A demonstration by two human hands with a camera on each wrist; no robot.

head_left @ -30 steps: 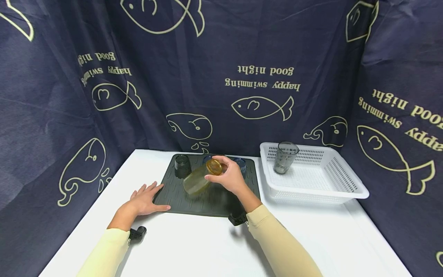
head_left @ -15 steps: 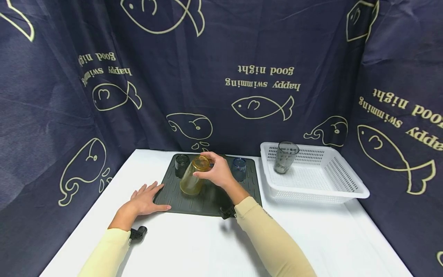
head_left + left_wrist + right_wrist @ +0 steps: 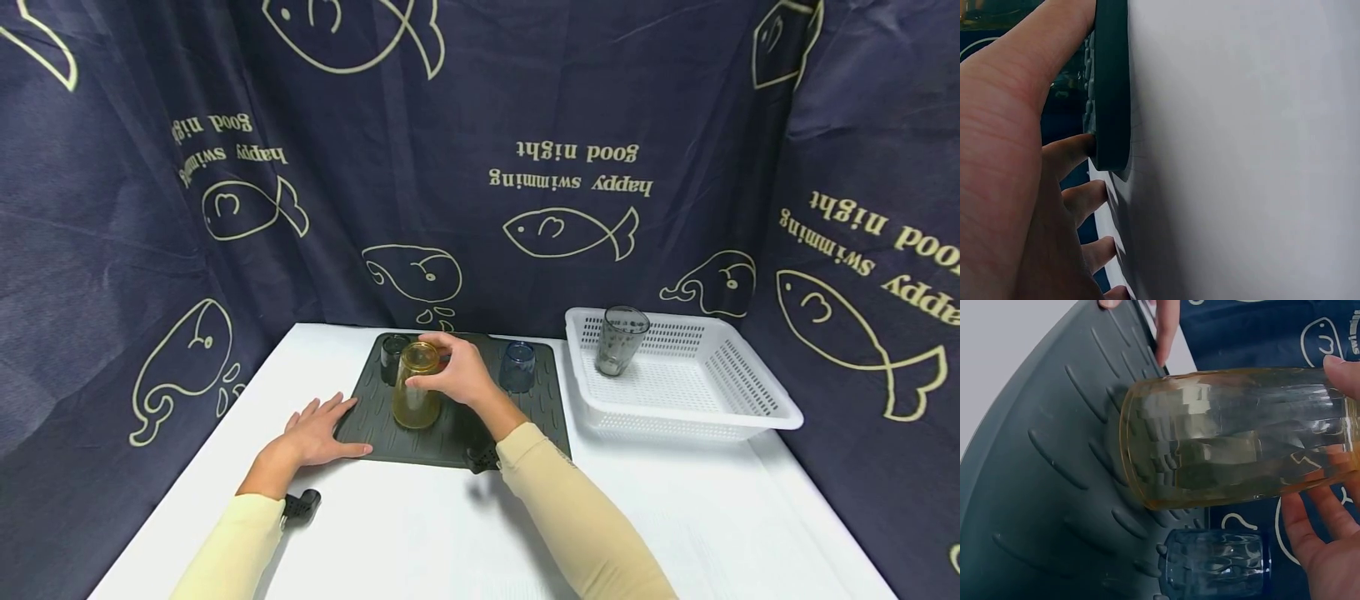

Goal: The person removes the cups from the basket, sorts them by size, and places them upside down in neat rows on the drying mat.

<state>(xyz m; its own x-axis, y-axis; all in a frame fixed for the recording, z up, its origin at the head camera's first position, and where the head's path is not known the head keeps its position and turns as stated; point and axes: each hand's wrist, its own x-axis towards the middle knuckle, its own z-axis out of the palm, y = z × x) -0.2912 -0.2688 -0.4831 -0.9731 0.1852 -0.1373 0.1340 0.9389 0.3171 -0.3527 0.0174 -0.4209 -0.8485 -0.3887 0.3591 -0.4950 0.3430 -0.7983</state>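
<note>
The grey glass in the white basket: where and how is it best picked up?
Probably the upper sides, below the rim, coming from above: the grey glass has its wide end up and the walls of the white basket surround it.

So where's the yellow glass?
In the head view, the yellow glass is upside down in the left half of the dark mat, just in front of the black glass, its narrow end in the right hand's grip.
</note>
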